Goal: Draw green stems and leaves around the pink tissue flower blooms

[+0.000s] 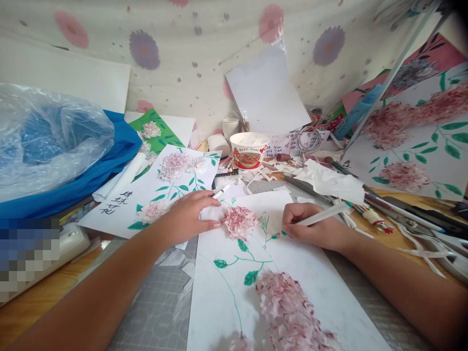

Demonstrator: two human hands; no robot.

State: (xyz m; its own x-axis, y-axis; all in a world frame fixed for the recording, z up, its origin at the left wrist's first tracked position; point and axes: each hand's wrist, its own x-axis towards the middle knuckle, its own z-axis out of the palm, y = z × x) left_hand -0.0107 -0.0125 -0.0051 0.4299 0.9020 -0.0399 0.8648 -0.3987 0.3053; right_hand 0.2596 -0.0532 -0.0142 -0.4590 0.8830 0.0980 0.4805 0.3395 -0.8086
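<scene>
My right hand [302,223] is closed around a white marker [323,214], its tip hidden behind the fingers, beside a green-drawn stem on a white paper sheet [219,312]. Resting on the sheet's upper left edge, my left hand [192,214] has thumb and forefinger apart. A slim white pen [221,191] sticks out between its upper fingers and seems held there. Between the hands sits a raised pink-and-white petal flower [240,223]. Below it are drawn green leaves [251,278] and a larger cluster of pink petals [288,312].
A finished flower sheet [113,219] lies left, near a blue bag with clear plastic [66,131]. Behind stand a paper bowl [249,148] and stacked cups [230,129]. Crumpled tissue [331,180], pens and scissors [453,253] lie right. A grey cutting mat [153,302] is underneath.
</scene>
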